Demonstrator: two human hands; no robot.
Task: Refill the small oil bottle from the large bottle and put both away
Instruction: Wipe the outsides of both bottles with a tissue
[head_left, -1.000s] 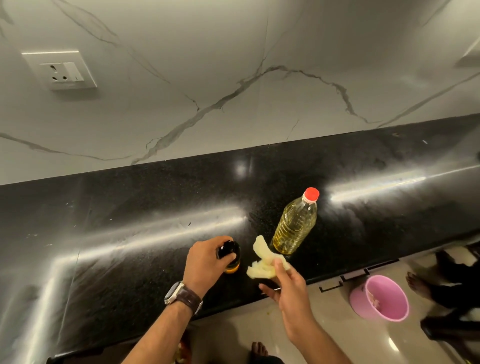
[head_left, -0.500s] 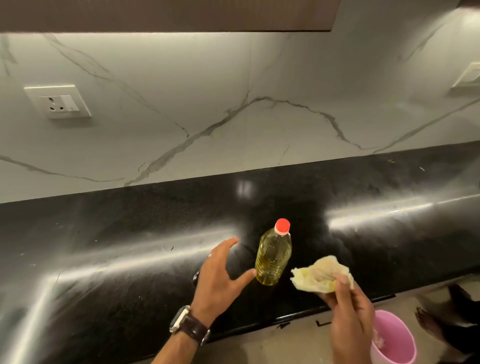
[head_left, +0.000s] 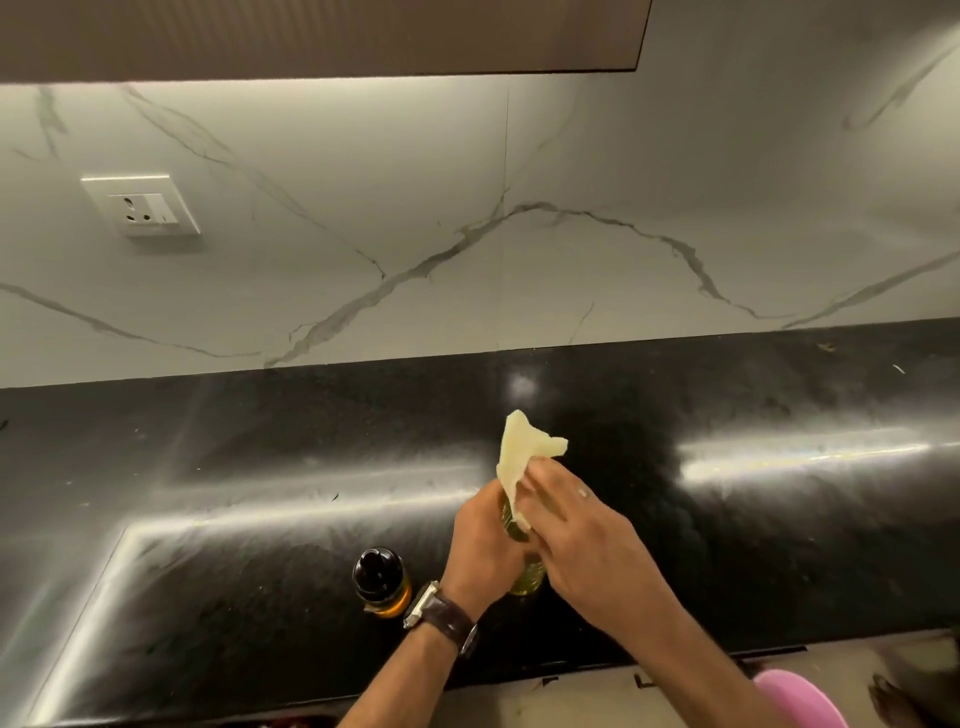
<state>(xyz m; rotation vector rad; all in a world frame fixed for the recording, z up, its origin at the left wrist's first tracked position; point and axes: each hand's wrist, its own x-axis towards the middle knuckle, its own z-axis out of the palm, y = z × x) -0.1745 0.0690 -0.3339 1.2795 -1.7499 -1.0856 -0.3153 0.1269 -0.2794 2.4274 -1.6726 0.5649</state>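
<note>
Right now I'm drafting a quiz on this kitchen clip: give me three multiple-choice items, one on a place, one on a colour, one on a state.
1. Where does the small bottle stand?
A. left of the left hand
B. on the floor
C. against the wall

2. What colour is the cloth?
A. blue
B. pale yellow
C. red

3. What is the right hand doing?
A. hanging idle
B. gripping the small bottle
C. pressing the cloth on the large bottle

Answers: 1 A, it stands on the counter beside the wrist; 2 B, pale yellow against black stone; 3 C, fingers hold cloth against it.
</note>
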